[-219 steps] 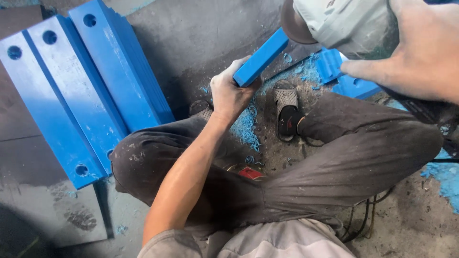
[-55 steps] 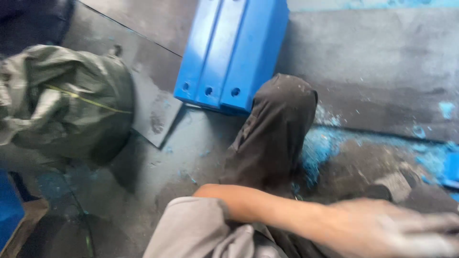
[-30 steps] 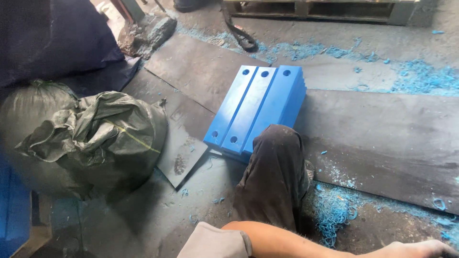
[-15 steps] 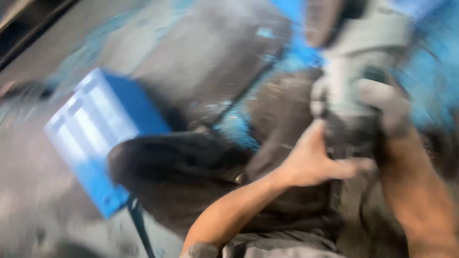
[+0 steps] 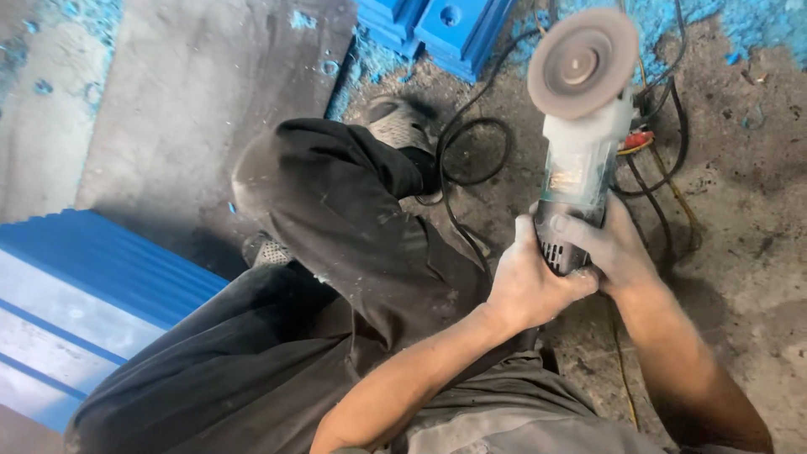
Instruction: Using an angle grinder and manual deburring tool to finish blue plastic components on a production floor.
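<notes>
I have both hands on the angle grinder (image 5: 580, 164); my left hand (image 5: 531, 286) is wrapped shut around the dark rear end of its body from the left, and my right hand (image 5: 612, 250) is clamped on the same end from the right — the two touch around it. The grinder points away from me, held above the dusty floor (image 5: 740, 193), its worn round disc (image 5: 582, 63) facing up; black and orange cables (image 5: 471, 143) loop on the floor just beyond it. My bent knee in dark trousers (image 5: 336, 202) sits to the left; blue blocks (image 5: 437, 25) lie farther ahead, and a large blue slab (image 5: 76, 294) lies at my left — blue shavings scattered about.
</notes>
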